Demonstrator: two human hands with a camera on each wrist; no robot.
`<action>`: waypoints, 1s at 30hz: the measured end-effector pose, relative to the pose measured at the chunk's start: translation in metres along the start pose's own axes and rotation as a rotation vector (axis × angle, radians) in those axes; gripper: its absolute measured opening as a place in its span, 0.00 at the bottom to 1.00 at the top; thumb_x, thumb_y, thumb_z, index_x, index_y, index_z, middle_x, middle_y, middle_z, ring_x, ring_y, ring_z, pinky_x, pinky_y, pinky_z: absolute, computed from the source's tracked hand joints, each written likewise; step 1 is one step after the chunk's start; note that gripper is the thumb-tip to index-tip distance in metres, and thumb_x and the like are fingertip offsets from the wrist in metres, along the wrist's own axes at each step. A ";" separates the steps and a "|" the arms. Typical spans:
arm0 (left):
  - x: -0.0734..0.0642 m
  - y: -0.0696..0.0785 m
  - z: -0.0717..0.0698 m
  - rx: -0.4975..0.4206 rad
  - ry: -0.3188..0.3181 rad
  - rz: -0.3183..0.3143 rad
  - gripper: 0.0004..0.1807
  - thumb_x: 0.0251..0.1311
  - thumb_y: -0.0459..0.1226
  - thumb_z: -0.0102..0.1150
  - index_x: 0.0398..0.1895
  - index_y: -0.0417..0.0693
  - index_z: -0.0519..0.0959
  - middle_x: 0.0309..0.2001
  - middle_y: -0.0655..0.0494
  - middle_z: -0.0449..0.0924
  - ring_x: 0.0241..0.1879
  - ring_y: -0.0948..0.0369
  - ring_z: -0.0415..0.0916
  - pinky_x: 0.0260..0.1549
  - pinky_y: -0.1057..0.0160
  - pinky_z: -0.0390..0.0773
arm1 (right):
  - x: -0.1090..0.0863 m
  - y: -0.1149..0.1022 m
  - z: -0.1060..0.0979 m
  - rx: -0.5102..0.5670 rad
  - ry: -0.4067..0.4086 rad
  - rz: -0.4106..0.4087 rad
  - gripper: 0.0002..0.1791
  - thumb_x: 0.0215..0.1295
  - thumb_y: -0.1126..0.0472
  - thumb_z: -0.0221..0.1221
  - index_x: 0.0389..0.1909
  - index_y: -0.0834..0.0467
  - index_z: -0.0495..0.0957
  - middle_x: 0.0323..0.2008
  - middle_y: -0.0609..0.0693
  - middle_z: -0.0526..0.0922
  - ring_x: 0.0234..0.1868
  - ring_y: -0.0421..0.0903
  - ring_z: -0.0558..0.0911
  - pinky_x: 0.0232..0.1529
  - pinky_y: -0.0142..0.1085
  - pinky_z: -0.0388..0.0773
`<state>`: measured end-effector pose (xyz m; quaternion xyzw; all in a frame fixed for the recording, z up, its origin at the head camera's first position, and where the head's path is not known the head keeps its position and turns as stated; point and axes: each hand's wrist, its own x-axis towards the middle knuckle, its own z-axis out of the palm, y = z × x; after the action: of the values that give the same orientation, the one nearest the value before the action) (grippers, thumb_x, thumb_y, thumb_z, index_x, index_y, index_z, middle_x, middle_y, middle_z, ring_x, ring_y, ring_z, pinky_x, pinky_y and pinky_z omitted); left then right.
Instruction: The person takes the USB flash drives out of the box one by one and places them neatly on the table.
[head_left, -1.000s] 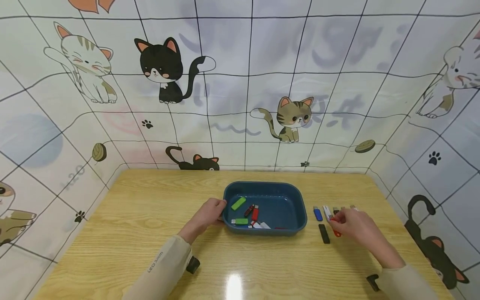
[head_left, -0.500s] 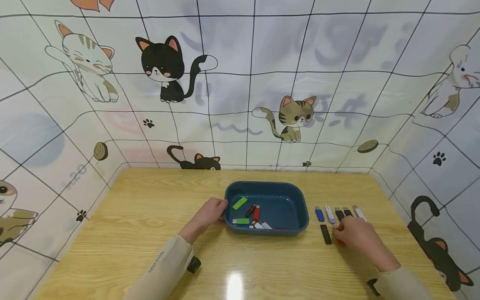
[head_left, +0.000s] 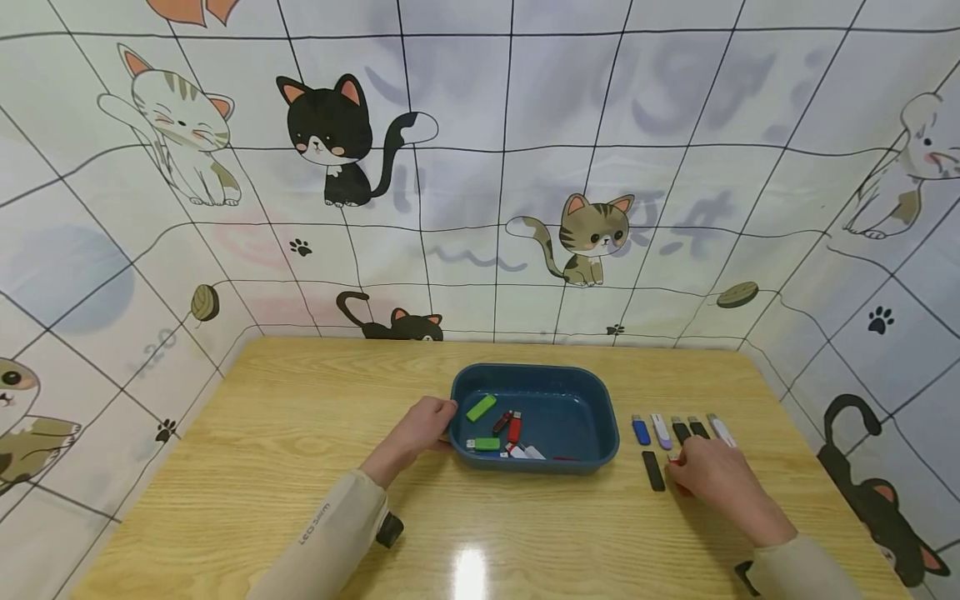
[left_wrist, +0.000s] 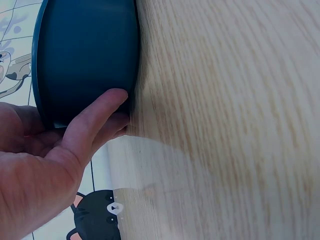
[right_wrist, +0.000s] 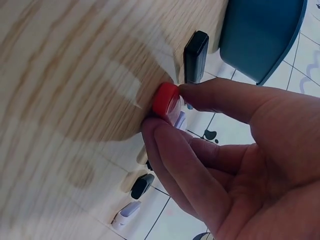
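My left hand (head_left: 417, 429) holds the left end of a dark blue plastic bin (head_left: 536, 467); in the left wrist view its digits lie against the bin's outer wall (left_wrist: 87, 55). My right hand (head_left: 723, 477) pinches a red USB flash drive (right_wrist: 165, 100) between thumb and fingers, low at the tabletop. Just left of that hand lies a black USB drive (head_left: 653, 471). Behind it stands a row: a blue drive (head_left: 641, 430), a white-and-lilac one (head_left: 661, 432), two dark ones partly hidden by the hand, and a white one (head_left: 722, 430).
Inside the bin lie several more USB drives, among them a green one (head_left: 482, 407), a red one (head_left: 514, 428) and white ones near the front wall. The wooden table (head_left: 315, 383) meets a cat-print cloth wall (head_left: 465, 183) at the back and both sides.
My right hand has moved down and slightly toward me with the red USB drive, to beside the black one, uncovering more of the back row. The left hand stays at the bin.
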<state>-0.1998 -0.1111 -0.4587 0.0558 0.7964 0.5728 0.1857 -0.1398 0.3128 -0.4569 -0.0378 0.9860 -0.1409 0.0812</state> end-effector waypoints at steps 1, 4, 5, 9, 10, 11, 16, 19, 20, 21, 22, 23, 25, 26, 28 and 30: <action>0.000 0.000 0.000 0.001 -0.001 0.000 0.23 0.80 0.36 0.38 0.50 0.24 0.81 0.46 0.38 0.84 0.47 0.49 0.84 0.42 0.50 0.88 | -0.001 0.000 -0.001 -0.002 -0.003 0.002 0.25 0.68 0.60 0.62 0.08 0.54 0.74 0.06 0.40 0.64 0.13 0.39 0.60 0.19 0.32 0.54; -0.001 0.000 0.000 0.002 -0.001 -0.001 0.23 0.80 0.36 0.38 0.50 0.24 0.81 0.46 0.38 0.84 0.47 0.50 0.84 0.42 0.50 0.88 | -0.002 -0.001 -0.004 0.012 0.001 0.010 0.26 0.67 0.59 0.63 0.07 0.54 0.72 0.07 0.40 0.61 0.13 0.39 0.59 0.19 0.31 0.54; 0.000 -0.001 0.000 0.002 -0.001 -0.003 0.23 0.80 0.36 0.38 0.50 0.24 0.81 0.46 0.38 0.84 0.47 0.50 0.84 0.42 0.50 0.88 | -0.003 -0.001 -0.005 0.016 0.001 0.016 0.26 0.67 0.58 0.63 0.07 0.53 0.71 0.08 0.40 0.60 0.14 0.38 0.59 0.19 0.31 0.54; 0.000 -0.001 -0.001 0.005 0.003 -0.007 0.23 0.80 0.36 0.38 0.45 0.25 0.81 0.42 0.39 0.82 0.43 0.54 0.82 0.42 0.50 0.88 | -0.004 -0.004 -0.017 0.027 0.029 0.027 0.27 0.68 0.55 0.63 0.08 0.52 0.67 0.11 0.40 0.56 0.16 0.39 0.58 0.20 0.32 0.54; 0.000 0.000 -0.001 0.004 0.003 -0.008 0.23 0.80 0.36 0.38 0.44 0.25 0.81 0.41 0.39 0.82 0.42 0.55 0.81 0.42 0.50 0.88 | -0.004 -0.005 -0.020 0.025 0.037 0.023 0.27 0.69 0.54 0.63 0.09 0.52 0.66 0.12 0.41 0.56 0.16 0.40 0.57 0.20 0.32 0.53; 0.000 0.000 -0.001 0.004 0.003 -0.008 0.23 0.80 0.36 0.38 0.43 0.24 0.80 0.40 0.40 0.81 0.41 0.56 0.80 0.42 0.50 0.88 | -0.004 -0.007 -0.024 0.024 0.044 0.020 0.26 0.70 0.54 0.63 0.11 0.52 0.67 0.12 0.41 0.58 0.17 0.40 0.58 0.20 0.33 0.54; 0.003 -0.001 -0.001 0.004 0.001 -0.003 0.23 0.80 0.35 0.37 0.40 0.25 0.80 0.39 0.40 0.81 0.39 0.58 0.80 0.42 0.51 0.88 | -0.001 -0.020 -0.045 0.022 0.103 -0.008 0.17 0.71 0.51 0.61 0.30 0.62 0.82 0.20 0.46 0.76 0.21 0.44 0.70 0.21 0.37 0.65; 0.003 -0.001 -0.001 0.009 0.001 0.003 0.23 0.80 0.35 0.37 0.40 0.24 0.80 0.39 0.40 0.81 0.40 0.57 0.80 0.41 0.51 0.89 | 0.003 -0.030 -0.054 0.021 0.134 -0.023 0.21 0.71 0.49 0.61 0.42 0.66 0.84 0.30 0.51 0.85 0.26 0.46 0.79 0.25 0.41 0.75; 0.003 -0.001 -0.001 0.010 0.001 0.002 0.24 0.80 0.35 0.37 0.40 0.24 0.80 0.39 0.39 0.81 0.40 0.57 0.81 0.41 0.51 0.89 | 0.003 -0.034 -0.057 0.020 0.139 -0.033 0.21 0.71 0.49 0.61 0.43 0.65 0.84 0.33 0.53 0.86 0.28 0.47 0.80 0.26 0.42 0.77; 0.002 -0.001 -0.001 0.010 0.001 0.002 0.24 0.80 0.35 0.37 0.40 0.24 0.80 0.39 0.39 0.81 0.39 0.57 0.81 0.41 0.51 0.89 | 0.005 -0.038 -0.059 0.021 0.145 -0.043 0.21 0.71 0.48 0.61 0.43 0.65 0.84 0.35 0.54 0.87 0.28 0.47 0.81 0.26 0.43 0.79; 0.003 -0.001 -0.001 0.010 0.001 0.001 0.24 0.80 0.36 0.37 0.40 0.24 0.80 0.40 0.39 0.82 0.39 0.57 0.81 0.41 0.51 0.89 | 0.006 -0.043 -0.062 0.018 0.151 -0.054 0.21 0.71 0.48 0.61 0.44 0.65 0.84 0.36 0.54 0.87 0.30 0.46 0.82 0.27 0.43 0.80; 0.003 -0.001 -0.001 0.010 0.002 0.002 0.24 0.80 0.36 0.37 0.40 0.24 0.80 0.39 0.39 0.82 0.39 0.57 0.81 0.41 0.51 0.89 | 0.007 -0.047 -0.064 0.021 0.155 -0.064 0.21 0.71 0.48 0.61 0.44 0.64 0.84 0.37 0.54 0.87 0.29 0.46 0.82 0.27 0.43 0.80; 0.003 -0.002 -0.001 0.009 0.002 0.006 0.24 0.80 0.36 0.37 0.39 0.24 0.80 0.39 0.39 0.81 0.39 0.57 0.81 0.41 0.51 0.89 | 0.009 -0.057 -0.068 0.024 0.161 -0.087 0.19 0.71 0.48 0.62 0.44 0.63 0.84 0.36 0.53 0.87 0.30 0.45 0.82 0.27 0.43 0.80; 0.003 -0.001 -0.001 0.005 0.004 0.003 0.24 0.80 0.36 0.37 0.39 0.25 0.80 0.39 0.40 0.81 0.39 0.57 0.81 0.41 0.51 0.89 | 0.010 -0.063 -0.070 0.027 0.162 -0.100 0.19 0.71 0.49 0.61 0.43 0.63 0.84 0.36 0.52 0.87 0.30 0.45 0.82 0.28 0.43 0.80; 0.003 -0.001 -0.001 0.002 0.003 0.010 0.23 0.80 0.36 0.37 0.39 0.24 0.80 0.39 0.40 0.81 0.39 0.57 0.81 0.41 0.51 0.88 | 0.013 -0.073 -0.073 0.025 0.167 -0.122 0.18 0.71 0.49 0.62 0.43 0.62 0.84 0.36 0.51 0.87 0.31 0.45 0.82 0.29 0.44 0.80; 0.002 0.000 0.000 0.001 0.001 0.011 0.23 0.79 0.36 0.37 0.40 0.24 0.80 0.40 0.39 0.81 0.39 0.57 0.81 0.41 0.51 0.88 | 0.017 -0.085 -0.074 0.022 0.164 -0.139 0.16 0.71 0.51 0.62 0.43 0.61 0.84 0.36 0.50 0.87 0.32 0.46 0.83 0.31 0.44 0.81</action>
<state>-0.2015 -0.1110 -0.4591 0.0598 0.7965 0.5734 0.1822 -0.1650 0.2502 -0.3652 -0.0938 0.9826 -0.1598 -0.0094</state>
